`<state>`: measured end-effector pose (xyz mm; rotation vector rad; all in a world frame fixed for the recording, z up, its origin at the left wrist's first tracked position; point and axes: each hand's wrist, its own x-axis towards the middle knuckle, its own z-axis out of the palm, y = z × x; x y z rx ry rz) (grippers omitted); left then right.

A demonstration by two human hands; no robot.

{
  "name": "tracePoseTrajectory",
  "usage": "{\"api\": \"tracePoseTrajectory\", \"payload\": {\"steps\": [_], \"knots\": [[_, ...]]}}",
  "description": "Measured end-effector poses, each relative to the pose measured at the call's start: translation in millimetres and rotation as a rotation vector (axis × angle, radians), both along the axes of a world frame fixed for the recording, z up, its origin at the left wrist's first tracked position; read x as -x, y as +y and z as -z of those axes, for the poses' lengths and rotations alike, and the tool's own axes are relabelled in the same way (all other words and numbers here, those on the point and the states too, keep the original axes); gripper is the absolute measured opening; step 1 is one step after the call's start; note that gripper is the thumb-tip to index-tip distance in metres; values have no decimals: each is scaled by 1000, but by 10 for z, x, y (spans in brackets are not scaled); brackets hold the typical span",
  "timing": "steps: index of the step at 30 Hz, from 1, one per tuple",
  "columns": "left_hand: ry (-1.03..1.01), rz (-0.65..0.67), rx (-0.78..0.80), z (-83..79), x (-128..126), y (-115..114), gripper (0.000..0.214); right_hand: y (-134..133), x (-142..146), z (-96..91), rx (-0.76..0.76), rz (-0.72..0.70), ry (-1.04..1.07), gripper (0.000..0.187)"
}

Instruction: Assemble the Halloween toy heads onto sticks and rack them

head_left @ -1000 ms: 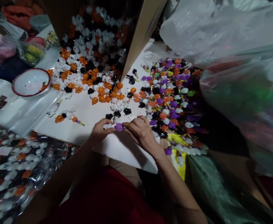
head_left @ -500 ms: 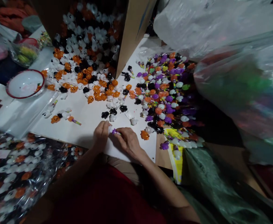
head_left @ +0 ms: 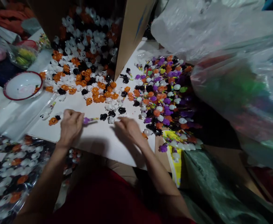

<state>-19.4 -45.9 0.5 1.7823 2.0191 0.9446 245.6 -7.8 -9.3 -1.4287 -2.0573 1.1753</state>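
One left hand (head_left: 71, 125): holding purple toy (head_left: 86, 120), inside table's (head_left: 117, 149) near edge.
Right hand (head_left: 128, 127): by white toy (head_left: 111, 119); grip I can't tell remotely.

Left hand (head_left: 71, 127) curled, back upward; right hand (head_left: 129, 128) apart, half curled.

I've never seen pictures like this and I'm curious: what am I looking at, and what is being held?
No machine here: a person works barehanded, seen by one head-worn camera looking forward and down. On the white tabletop, small orange, white and black figures spill from a cardboard box; a mixed heap that includes purple pieces lies to the right. The left fingers hold a purple piece with a colourful stem. The right fingers are beside a white figure; whether they touch isn't clear.
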Motion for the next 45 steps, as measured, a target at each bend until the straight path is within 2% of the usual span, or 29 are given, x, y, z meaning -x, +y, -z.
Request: {"api": "tracePoseTrajectory", "payload": {"steps": [1, 2, 3, 4, 7, 8, 10, 12, 15, 18, 20, 21, 23, 24, 26, 29, 33, 35, 37, 39, 42, 44, 45], "knots": [[126, -81, 13, -12, 24, 86, 22, 171, -118, -19, -134, 54, -204, 27], [237, -105, 26, -3, 2, 171, 24, 341, -221, -23, -235, 82, -382, 26], [303, -70, 50, 28, -67, 256, 27, 504, -299, -11, -293, 86, -516, 27], [306, 21, 102, 80, -173, 339, 30, 655, -342, 15, -329, 65, -608, 28], [255, 296, 310, 315, -545, 547, 29, 1010, -278, 152, -412, -47, -706, 30], [248, 328, 359, 402, -628, 587, 25, 1098, -216, 207, -436, -99, -702, 29], [191, 301, 375, 558, -674, 604, 19, 1244, -86, 311, -481, -204, -670, 29], [-4, 211, 326, 662, -580, 545, 21, 1354, -1, 387, -524, -265, -647, 28], [-615, 4, 324, 699, -379, 379, 39, 1405, 0, 407, -560, -310, -662, 24], [-1262, -163, 337, 647, -332, 243, 40, 1212, -92, 297, -517, -200, -673, 22], [-1493, -214, 332, 608, -398, 213, 27, 912, -141, 179, -497, -80, -608, 23], [-1552, -225, 338, 593, -448, 214, 22, 718, -146, 122, -512, -62, -547, 24], [-1616, -233, 366, 572, -560, 227, 18, 301, -98, 43, -596, -159, -405, 27], [-1638, -233, 376, 564, -615, 235, 18, 110, -48, 28, -638, -195, -374, 30], [-1680, -239, 379, 549, -710, 242, 18, -172, 73, 40, -677, -183, -364, 31], [-1724, -251, 384, 522, -811, 222, 16, -317, 197, 89, -673, -112, -389, 31], [-1743, -209, 326, 494, -917, 134, 17, -293, 213, 114, -648, -85, -321, 30], [-1713, -154, 265, 483, -970, 76, 20, -287, 208, 131, -556, -6, -200, 30], [-1642, -103, 203, 456, -1003, 18, 24, -287, 205, 157, -349, 79, -3, 31], [-1513, -43, 139, 406, -1000, -37, 29, -288, 203, 189, -34, 134, 256, 34], [-1245, 125, 97, 318, -923, -118, 32, -318, 211, 240, 488, 159, 661, 43], [-1111, 247, 107, 296, -852, -176, 31, -381, 240, 280, 745, 159, 845, 48], [-1068, 291, 127, 304, -819, -205, 30, -423, 264, 301, 820, 158, 890, 50]]}}
